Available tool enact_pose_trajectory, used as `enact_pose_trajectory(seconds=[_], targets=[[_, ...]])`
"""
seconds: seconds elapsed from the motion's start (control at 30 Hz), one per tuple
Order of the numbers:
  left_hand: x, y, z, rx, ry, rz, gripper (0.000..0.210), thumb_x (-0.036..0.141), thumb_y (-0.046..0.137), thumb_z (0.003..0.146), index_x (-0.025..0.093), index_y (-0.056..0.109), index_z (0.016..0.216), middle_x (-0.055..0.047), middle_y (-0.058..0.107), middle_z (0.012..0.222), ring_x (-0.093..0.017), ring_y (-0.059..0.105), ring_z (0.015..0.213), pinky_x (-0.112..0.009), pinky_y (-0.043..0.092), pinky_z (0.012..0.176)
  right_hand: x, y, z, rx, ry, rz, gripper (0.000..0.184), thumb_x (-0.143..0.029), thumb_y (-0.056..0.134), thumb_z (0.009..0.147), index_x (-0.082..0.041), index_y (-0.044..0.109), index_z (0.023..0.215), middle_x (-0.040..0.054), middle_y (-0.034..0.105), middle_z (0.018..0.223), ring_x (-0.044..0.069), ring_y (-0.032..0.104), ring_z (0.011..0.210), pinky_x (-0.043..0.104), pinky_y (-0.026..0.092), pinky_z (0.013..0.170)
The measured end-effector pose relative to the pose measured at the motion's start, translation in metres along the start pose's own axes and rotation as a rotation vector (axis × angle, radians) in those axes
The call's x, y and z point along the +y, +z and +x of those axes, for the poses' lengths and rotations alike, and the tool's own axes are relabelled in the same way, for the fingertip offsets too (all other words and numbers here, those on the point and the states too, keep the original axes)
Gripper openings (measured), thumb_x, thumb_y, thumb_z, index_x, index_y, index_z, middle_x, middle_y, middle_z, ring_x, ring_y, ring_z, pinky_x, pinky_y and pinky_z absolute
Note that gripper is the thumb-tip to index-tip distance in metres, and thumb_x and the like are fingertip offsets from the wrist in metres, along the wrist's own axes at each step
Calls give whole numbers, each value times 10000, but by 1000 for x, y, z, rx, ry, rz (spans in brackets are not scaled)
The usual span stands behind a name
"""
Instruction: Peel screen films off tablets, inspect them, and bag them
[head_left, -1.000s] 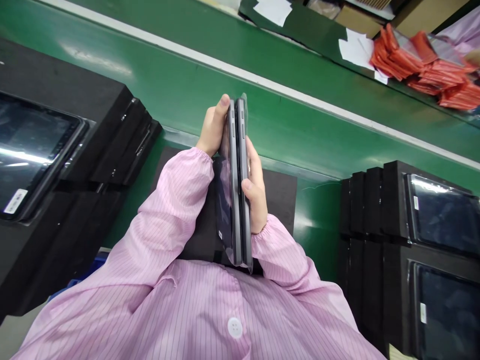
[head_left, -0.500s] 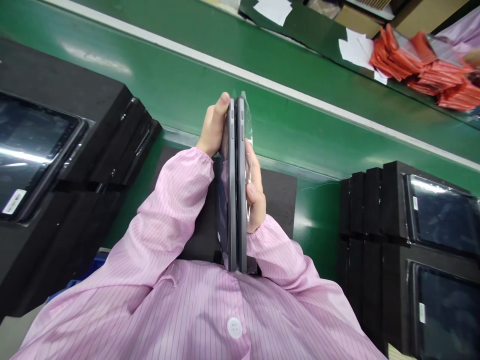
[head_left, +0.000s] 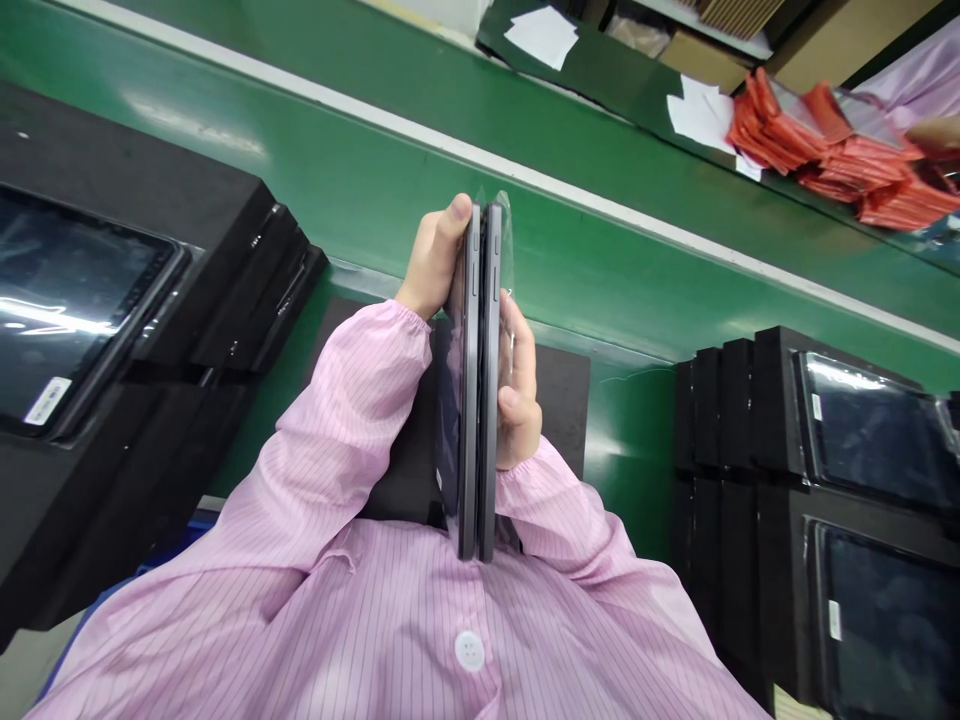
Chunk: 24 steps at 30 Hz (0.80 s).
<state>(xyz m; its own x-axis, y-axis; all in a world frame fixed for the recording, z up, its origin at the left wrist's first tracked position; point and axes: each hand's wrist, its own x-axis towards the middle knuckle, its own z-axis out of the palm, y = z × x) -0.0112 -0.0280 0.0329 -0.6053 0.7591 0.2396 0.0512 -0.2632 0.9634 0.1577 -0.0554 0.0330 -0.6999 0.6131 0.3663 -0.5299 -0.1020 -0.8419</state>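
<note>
Two dark grey tablets stand on edge side by side in front of my chest, their button edges facing up. My left hand (head_left: 439,255) grips the left tablet (head_left: 470,400) near its far end, thumb at the top corner. My right hand (head_left: 520,395) is pressed flat-sided against the right tablet (head_left: 490,400), fingers bent along its outer face. Clear plastic film (head_left: 507,240) sticks out beyond the right tablet. A narrow dark gap shows between the two at the far end. Below them lies a black foam pad (head_left: 559,400).
Stacked black foam trays (head_left: 225,230) with a tablet (head_left: 75,310) on top stand at the left. More black trays (head_left: 772,400) holding tablets (head_left: 874,425) are at the right. Across the green bench (head_left: 360,170) lie red packets (head_left: 847,150) and white papers (head_left: 701,110), near another person's sleeve.
Both tablets have shifted slightly right and toward me with my hands. The gap between them at the far end looks a little wider.
</note>
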Motion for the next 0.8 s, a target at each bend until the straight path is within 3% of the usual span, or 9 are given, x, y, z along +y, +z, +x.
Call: enact_pose_trajectory(seconds=[0.1, 0.27, 0.47, 0.57, 0.8], targets=[[3, 4, -2, 83, 56, -35, 770, 1046, 415, 585, 278, 421, 526, -14, 374, 503, -173, 410, 541, -353, 246, 541, -3, 2, -1, 29, 0, 24, 708, -567, 630, 739, -303, 524, 1388, 30, 474, 1550, 332, 326, 1522, 569, 252, 1259], [6, 9, -5, 109, 137, -98, 760, 981, 403, 714, 247, 404, 517, -1, 356, 508, -139, 332, 453, -361, 207, 495, -10, 5, -1, 88, 69, 44, 708, -578, 640, 711, -306, 529, 1356, 34, 506, 1528, 336, 387, 1491, 573, 293, 1244], [3, 6, -4, 128, 71, -92, 661, 799, 524, 859, 233, 407, 539, 16, 356, 529, -122, 391, 492, -347, 262, 525, -8, 4, 3, 167, 127, 87, 695, -559, 664, 674, -298, 552, 1308, 28, 529, 1509, 328, 412, 1479, 567, 322, 1237], [-2, 4, -2, 145, 66, -102, 667, 801, 566, 830, 229, 404, 527, 14, 365, 521, -124, 389, 480, -347, 250, 505, -7, 3, 7, 183, 175, 109, 698, -576, 664, 661, -294, 559, 1291, 24, 532, 1512, 337, 386, 1495, 575, 315, 1239], [-9, 4, 2, 178, 99, -87, 711, 881, 569, 737, 229, 411, 503, 5, 375, 505, -127, 355, 447, -334, 224, 455, -5, 3, 13, 202, 168, 179, 670, -560, 653, 658, -260, 576, 1251, 58, 622, 1411, 348, 469, 1432, 574, 295, 1243]])
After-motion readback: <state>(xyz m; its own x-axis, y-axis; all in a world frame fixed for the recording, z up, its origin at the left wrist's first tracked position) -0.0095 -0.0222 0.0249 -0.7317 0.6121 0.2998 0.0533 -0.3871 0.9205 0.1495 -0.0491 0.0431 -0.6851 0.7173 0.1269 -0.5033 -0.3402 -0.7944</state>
